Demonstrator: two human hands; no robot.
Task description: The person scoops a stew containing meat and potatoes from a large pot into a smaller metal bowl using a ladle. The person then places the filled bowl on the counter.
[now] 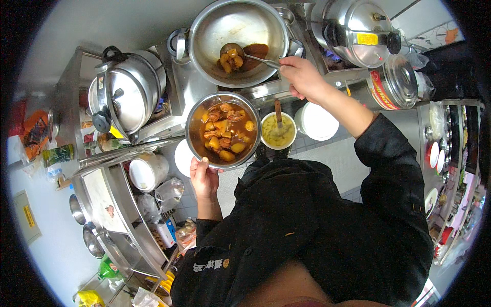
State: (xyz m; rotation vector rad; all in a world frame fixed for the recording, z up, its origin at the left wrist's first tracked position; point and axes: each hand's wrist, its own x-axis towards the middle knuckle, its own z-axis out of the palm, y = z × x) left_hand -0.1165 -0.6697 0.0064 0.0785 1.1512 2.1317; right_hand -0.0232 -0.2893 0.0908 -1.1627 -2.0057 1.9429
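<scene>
My left hand [206, 177] grips the near rim of a steel bowl [188, 126], thumb on the edge. Inside it lies a brown stew [223, 131] with chunks of potato and meat in sauce. My right hand [303, 78] holds the handle of a metal ladle [264, 60]. The ladle's cup rests low in a large steel pot [234, 19] and carries several stew chunks [231, 59]. Dark sauce [256, 51] pools on the pot's bottom beside it. The bowl is held in front of the pot, on my side of the stove.
Pressure cookers stand at left [119, 96] and right [360, 38], with blue flames visible by them. Below the stove edge are a white tub [279, 143] of yellow-green food with a wooden-handled tool and a white-lidded bucket [318, 121]. A steel shelf unit [126, 226] flanks my left.
</scene>
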